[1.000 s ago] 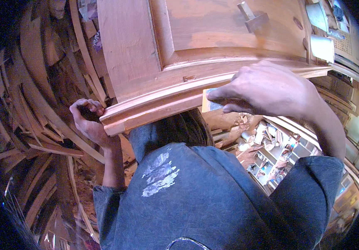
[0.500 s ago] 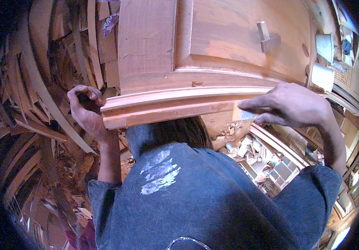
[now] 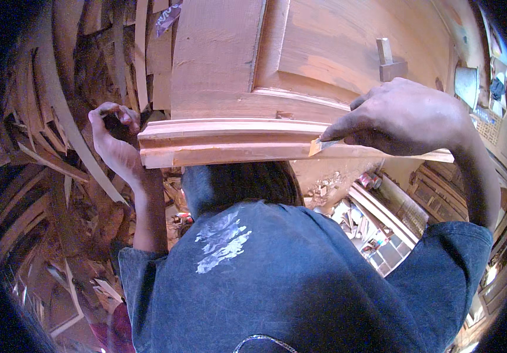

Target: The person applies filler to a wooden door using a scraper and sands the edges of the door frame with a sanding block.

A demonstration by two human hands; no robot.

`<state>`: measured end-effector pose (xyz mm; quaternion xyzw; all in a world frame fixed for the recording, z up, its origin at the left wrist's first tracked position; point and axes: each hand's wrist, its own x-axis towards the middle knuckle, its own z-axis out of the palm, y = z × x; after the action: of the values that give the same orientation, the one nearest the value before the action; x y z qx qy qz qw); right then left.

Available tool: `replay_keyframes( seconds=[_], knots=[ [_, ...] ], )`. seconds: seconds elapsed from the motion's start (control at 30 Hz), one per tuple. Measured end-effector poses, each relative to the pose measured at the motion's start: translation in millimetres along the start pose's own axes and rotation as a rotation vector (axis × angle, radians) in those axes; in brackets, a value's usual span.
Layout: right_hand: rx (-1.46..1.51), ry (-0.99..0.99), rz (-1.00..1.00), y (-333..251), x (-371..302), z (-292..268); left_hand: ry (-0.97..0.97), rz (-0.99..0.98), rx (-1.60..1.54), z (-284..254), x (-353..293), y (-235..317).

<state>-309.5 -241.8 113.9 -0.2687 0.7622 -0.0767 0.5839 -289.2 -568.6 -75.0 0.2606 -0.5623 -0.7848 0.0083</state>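
Observation:
A long wooden moulding with a stepped profile lies crosswise in front of me, along the near edge of a panelled wooden door. My left hand is at its left end, fingers curled in against the wood; their exact grip is partly hidden. Over the right part of the moulding, my right hand pinches a small flat scraper. Orange-tan paste shows at the scraper's tip, which touches the moulding's near face. Most of the tool is hidden by the fingers.
Wood strips and offcuts are heaped on the left. A T-shaped wooden piece stands on the door panel. At the far right is a pale bucket. Scraps and a framed wooden piece lie below on the right.
My right hand has shifted the scraper leftward along the moulding, and its orange-tan tip now shows. The moulding appears slightly higher in view. My left hand stays at its left end.

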Motion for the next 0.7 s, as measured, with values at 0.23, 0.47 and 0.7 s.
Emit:
replay_keyframes(
  seconds=[0.23, 0.47, 0.7],
  knots=[
    [-0.054, -0.001, -0.004, -1.1, 3.0, 5.0, 0.020, 0.016, -0.026, 8.0, -5.4, -0.8],
    [-0.151, -0.229, 0.195, 15.6, -22.1, 15.5, -0.014, 0.007, -0.045, 3.2, -3.0, -2.2],
    [0.109, -0.013, 0.159, 16.7, -50.1, 18.9, -0.053, -0.008, 0.045, 2.4, -2.8, 1.9]
  ],
)
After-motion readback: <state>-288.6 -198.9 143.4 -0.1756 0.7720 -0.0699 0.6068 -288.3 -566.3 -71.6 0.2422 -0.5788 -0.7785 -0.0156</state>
